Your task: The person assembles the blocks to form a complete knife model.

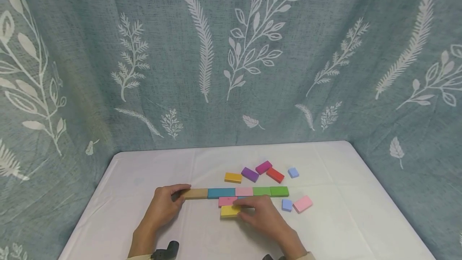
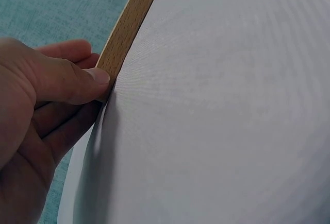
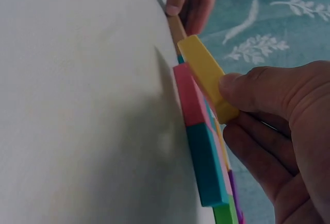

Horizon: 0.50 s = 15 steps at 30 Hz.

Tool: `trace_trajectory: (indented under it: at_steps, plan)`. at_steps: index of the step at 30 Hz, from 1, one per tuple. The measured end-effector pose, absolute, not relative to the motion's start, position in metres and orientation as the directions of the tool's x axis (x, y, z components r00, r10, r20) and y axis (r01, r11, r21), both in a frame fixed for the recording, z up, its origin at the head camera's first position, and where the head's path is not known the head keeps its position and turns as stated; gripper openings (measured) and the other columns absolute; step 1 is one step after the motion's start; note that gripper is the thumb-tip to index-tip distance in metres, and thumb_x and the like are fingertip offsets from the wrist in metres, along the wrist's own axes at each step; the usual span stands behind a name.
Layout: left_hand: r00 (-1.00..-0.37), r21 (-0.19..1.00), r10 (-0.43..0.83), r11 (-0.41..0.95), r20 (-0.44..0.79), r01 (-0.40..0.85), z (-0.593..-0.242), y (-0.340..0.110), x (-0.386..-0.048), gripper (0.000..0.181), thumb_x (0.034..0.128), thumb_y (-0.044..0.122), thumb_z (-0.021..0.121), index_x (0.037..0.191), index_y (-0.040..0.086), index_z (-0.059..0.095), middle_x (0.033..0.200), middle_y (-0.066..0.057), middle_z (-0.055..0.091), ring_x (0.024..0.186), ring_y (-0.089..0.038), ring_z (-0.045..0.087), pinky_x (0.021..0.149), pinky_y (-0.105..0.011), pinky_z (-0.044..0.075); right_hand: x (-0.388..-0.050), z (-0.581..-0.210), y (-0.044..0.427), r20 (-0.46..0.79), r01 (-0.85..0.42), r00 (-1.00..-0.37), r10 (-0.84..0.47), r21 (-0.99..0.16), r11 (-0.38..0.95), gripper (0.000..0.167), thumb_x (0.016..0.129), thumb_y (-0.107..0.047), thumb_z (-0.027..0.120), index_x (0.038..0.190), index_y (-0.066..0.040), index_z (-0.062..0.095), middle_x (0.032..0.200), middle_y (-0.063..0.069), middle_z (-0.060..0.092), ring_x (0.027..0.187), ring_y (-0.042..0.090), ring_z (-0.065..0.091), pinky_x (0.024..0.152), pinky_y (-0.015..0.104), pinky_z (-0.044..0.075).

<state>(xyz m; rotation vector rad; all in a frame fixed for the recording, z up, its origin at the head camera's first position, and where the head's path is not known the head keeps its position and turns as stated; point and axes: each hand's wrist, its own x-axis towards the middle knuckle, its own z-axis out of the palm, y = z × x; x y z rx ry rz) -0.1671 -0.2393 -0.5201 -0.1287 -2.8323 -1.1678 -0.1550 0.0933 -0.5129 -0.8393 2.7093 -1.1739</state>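
My left hand [image 1: 163, 208] holds the left end of a tan wooden block [image 1: 196, 193], thumb on its near side in the left wrist view. This block begins a straight row that continues with a teal block [image 1: 221, 193], a light pink block [image 1: 244, 191], a light green block [image 1: 261, 191] and a green block [image 1: 279, 191]. In front of the row lie a rose-pink block [image 3: 191, 95] and another teal block [image 3: 206, 165], end to end. My right hand [image 1: 267, 216] pinches a yellow block [image 3: 203, 69], raised above the table beside the rose-pink one. Its fingers partly cover the front teal block in the head view.
Behind the row lie loose blocks: orange-yellow [image 1: 233, 177], purple [image 1: 250, 174], magenta [image 1: 264, 167], red [image 1: 275, 175] and a small blue one [image 1: 293, 172]. Right of the row are another blue block [image 1: 286, 205] and a pink block [image 1: 302, 204]. A patterned curtain [image 1: 216, 123] hangs behind the white table [image 1: 343, 228].
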Motion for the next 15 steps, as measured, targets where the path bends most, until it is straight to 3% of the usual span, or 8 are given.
trace_trajectory:
  at_steps: [7,15]
  plan:
    - [-0.994,0.697,0.046,0.710,0.098,0.102,-0.5208,-0.2386,-0.1664,0.038,0.0910,-0.009,0.077,0.126,0.006,0.081,0.129,-0.016,0.080,0.130,-0.042,0.072,0.117,-0.061,0.054,-0.1581,-0.5150,0.0866,0.143,-0.491,-0.835,-0.531,-0.630,0.602,0.033,0.096,-0.010,0.084,0.127,-0.020,0.083,0.118,-0.012,0.083,0.112,0.005,0.076,0.105,0.035,0.065]
    - [-0.994,0.695,0.048,0.711,0.100,0.105,-0.5206,-0.2376,-0.1683,0.038,0.0908,-0.008,0.077,0.126,0.006,0.081,0.129,-0.016,0.080,0.130,-0.043,0.072,0.118,-0.061,0.054,-0.1592,-0.5148,0.0843,0.109,-0.469,-0.842,-0.529,-0.632,0.617,0.035,0.095,-0.010,0.084,0.128,-0.020,0.082,0.121,-0.013,0.082,0.116,0.007,0.075,0.108,0.040,0.064]
